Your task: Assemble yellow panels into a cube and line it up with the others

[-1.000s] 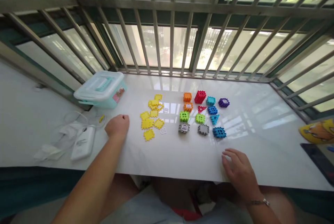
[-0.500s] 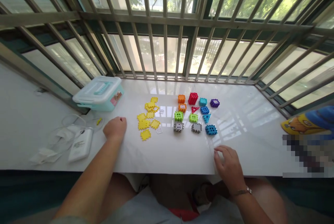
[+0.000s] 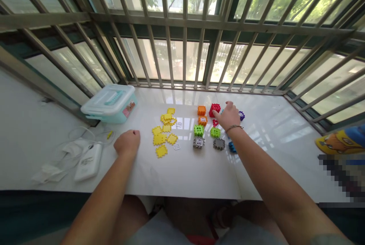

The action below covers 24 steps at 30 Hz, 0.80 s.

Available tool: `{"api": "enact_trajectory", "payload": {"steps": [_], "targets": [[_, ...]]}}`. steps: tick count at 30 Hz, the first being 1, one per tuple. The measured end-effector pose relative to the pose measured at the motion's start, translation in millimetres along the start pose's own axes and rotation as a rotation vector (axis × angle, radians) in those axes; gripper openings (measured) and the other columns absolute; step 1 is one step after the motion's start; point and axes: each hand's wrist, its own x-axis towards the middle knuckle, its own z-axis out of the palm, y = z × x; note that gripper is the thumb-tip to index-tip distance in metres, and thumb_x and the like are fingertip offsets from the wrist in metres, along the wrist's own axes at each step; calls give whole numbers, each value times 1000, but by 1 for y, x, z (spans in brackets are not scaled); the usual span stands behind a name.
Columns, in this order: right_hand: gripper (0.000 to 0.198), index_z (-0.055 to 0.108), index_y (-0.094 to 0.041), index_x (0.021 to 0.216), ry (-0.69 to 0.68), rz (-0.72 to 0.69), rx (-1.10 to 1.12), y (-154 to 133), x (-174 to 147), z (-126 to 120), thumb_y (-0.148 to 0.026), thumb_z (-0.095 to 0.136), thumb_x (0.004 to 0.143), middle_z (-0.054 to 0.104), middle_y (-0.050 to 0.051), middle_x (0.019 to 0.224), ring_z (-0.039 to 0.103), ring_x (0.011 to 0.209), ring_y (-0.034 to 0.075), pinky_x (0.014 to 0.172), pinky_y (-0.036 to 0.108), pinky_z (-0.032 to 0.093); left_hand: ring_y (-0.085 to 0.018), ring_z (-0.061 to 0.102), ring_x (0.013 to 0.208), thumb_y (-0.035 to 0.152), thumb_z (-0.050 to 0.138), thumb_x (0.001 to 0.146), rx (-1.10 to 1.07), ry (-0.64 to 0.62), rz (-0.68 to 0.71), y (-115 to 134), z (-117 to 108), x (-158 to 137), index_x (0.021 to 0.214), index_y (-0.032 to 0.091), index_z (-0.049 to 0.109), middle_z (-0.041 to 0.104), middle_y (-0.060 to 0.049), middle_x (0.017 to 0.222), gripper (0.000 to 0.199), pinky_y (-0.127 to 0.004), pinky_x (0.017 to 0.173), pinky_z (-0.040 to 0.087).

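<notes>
My left hand rests on the white table as a closed fist, with nothing showing in it. Loose yellow toothed tiles lie to its right. My right hand is over the far right group of pieces, thumb and fingers apart. Its thumb is against or just in front of a stack of red toothed tiles; contact is hard to tell. The hand and wrist largely cover blue pieces beneath. Near it are a purple stack, orange stacks, green stacks and grey stacks.
A lidded teal box stands at the back left. A white power bank, cables and tissues lie at the left. Small white pieces lie beside the yellow tiles. A yellow and blue object is at the right. Metal bars line the back.
My right hand has moved from the table's front edge forward to the red stack, its forearm now crossing the right side. My left fist stays put. The view has shifted slightly.
</notes>
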Motion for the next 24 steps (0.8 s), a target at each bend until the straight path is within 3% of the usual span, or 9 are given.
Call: {"api": "enact_trajectory", "payload": {"steps": [4, 12, 24], "targets": [[83, 39, -16, 154, -37, 51, -89, -16, 24, 10, -63, 70, 93, 60, 24, 142, 57, 131, 41, 107, 54, 49, -41, 77, 101, 41, 37, 103, -1, 4, -4, 0, 1, 1, 114, 18, 85, 81, -23, 111, 54, -44, 79, 56], [91, 37, -18, 160, -72, 68, -178, -17, 36, 31, -67, 73, 92, 60, 27, 142, 56, 132, 43, 102, 58, 52, -39, 76, 101, 40, 36, 104, 2, 3, -2, 1, -1, -2, 114, 17, 85, 81, -23, 112, 55, -44, 80, 56], [86, 35, -18, 160, -102, 54, -158, -15, 37, 30, -61, 69, 95, 59, 25, 142, 57, 133, 42, 104, 57, 53, -39, 77, 101, 39, 37, 104, 4, 13, 5, 1, -2, -3, 114, 16, 85, 81, -24, 111, 54, -43, 80, 56]]}}
